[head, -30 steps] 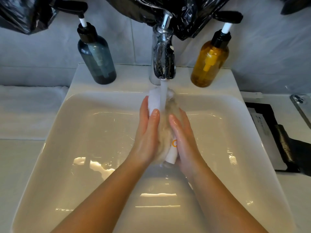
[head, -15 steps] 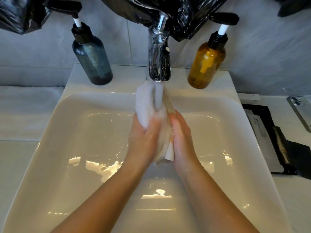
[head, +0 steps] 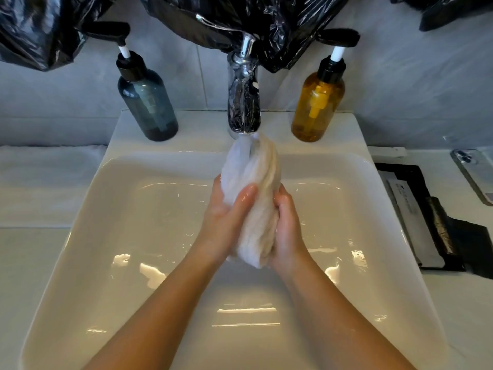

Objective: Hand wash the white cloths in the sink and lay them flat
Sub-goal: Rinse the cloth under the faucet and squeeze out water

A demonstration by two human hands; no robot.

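While the tap [head: 244, 102] runs, the wash is only partway done; no laying flat yet.
Both hands hold the bunched white cloth [head: 253, 182] upright over the sink [head: 80, 236], its top right under the spout in the stream. Left hand [head: 226, 214] fingers are curled round it w/ thumb across the front; right hand [head: 286, 228] fingers are curled on the other side. Left to do, I'd say: rinse, wring, spread it out, plus any other cloths. Vs 1 s ago: the palms were flatter then and the cloth sat lower; now it's pushed up, w/ more showing above the hands.
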